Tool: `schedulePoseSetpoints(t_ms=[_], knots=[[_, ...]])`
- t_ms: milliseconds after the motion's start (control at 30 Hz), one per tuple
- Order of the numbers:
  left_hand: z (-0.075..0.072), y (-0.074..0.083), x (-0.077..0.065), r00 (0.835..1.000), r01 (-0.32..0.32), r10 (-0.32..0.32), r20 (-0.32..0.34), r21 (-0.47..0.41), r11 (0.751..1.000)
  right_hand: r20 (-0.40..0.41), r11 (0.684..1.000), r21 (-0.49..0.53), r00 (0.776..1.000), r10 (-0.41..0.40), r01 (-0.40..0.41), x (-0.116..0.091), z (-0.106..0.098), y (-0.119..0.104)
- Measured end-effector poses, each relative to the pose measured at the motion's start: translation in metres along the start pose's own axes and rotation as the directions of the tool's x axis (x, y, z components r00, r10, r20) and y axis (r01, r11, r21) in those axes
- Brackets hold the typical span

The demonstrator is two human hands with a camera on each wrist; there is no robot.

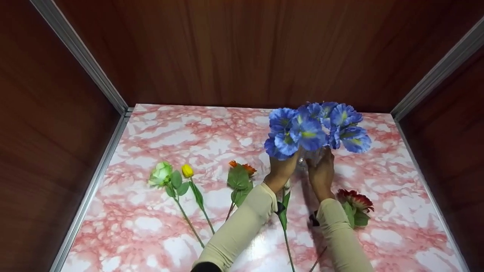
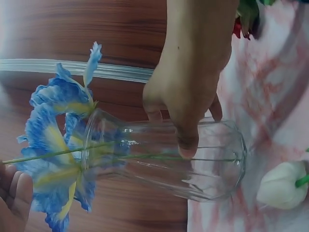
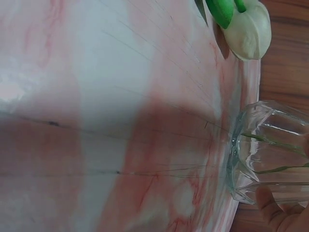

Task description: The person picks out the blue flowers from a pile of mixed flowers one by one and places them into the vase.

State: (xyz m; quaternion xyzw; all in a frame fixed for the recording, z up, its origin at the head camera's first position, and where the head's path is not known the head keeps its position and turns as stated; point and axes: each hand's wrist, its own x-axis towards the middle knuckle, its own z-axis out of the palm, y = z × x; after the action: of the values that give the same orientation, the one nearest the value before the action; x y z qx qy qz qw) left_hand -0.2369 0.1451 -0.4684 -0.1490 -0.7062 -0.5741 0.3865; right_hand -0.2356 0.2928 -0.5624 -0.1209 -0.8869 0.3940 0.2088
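My right hand (image 1: 321, 172) grips the side of a clear glass vase (image 2: 217, 179) near its lower part. The vase stands upright, with thin green stems inside and blue iris flowers (image 2: 53, 164) at its mouth. My left hand (image 1: 281, 170) is at the blue flowers (image 1: 308, 132) in the head view, which hide its fingertips. In the left wrist view, the left hand's fingers (image 2: 19, 193) pinch a green stem (image 2: 48, 155) that runs down into the vase. The right wrist view shows the vase base (image 3: 236, 154) with the right hand's fingers (image 3: 270, 208) against the glass.
On the pink-marbled table (image 1: 151, 223) lie a pale green rose (image 1: 162, 173), a yellow tulip (image 1: 187, 170), an orange flower (image 1: 247, 168), a white tulip (image 3: 251, 31) and a dark red flower (image 1: 357, 200). Brown wooden panels (image 1: 227, 53) enclose the back and sides.
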Motion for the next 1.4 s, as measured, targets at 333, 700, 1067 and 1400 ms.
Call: schedulePoseSetpoints(t_ms=[333, 700, 1067, 1400], knots=[[0.012, 0.001, 0.001, 0.997, 0.036, -0.040, 0.070, 0.058, 0.998, -0.010, 0.999, 0.034, 0.999, -0.041, 0.041, -0.004, -0.001, 0.001], [0.027, 0.001, -0.004, 0.971, 0.206, -0.208, 0.114, 0.027, 0.978, -0.013, 1.000, 0.012, 1.000, -0.028, 0.028, -0.001, -0.003, 0.001], [0.037, -0.004, -0.006, 0.971, 0.164, -0.183, 0.157, 0.123, 0.979, -0.072, 0.997, 0.046, 0.996, -0.055, 0.058, -0.003, 0.001, 0.000], [0.045, -0.012, -0.013, 0.965, 0.232, -0.239, 0.104, 0.073, 0.970, -0.036, 0.999, 0.007, 0.999, 0.041, -0.040, -0.002, 0.001, -0.002]])
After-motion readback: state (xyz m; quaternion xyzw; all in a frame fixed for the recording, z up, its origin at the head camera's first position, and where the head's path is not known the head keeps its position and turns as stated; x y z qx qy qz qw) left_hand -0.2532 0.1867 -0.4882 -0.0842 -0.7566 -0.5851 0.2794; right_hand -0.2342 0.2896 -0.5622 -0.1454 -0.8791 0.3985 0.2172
